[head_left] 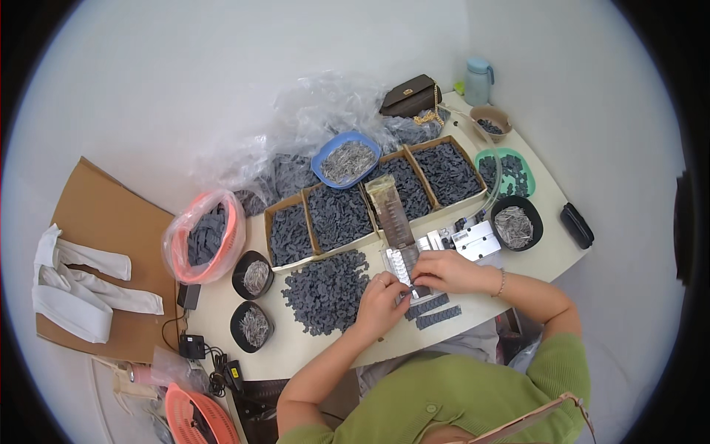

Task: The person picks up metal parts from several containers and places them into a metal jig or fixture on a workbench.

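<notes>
My left hand is closed in a pinch at the near end of a small metal fixture with a row of shiny slots. A dark bit shows at its fingertips, too small to name. From the right, my right hand reaches over the same fixture, its fingers bent together and almost meeting the left fingertips. What it grips is hidden. Two strips of joined dark grey pieces lie just in front of the hands. A large heap of loose dark grey plastic pieces spreads left of my left hand.
Behind the fixture stands a divided cardboard tray of grey pieces, with a blue bowl of metal pins on its back edge. Black bowls of pins stand right and left. A silver pneumatic block with a hose adjoins the fixture.
</notes>
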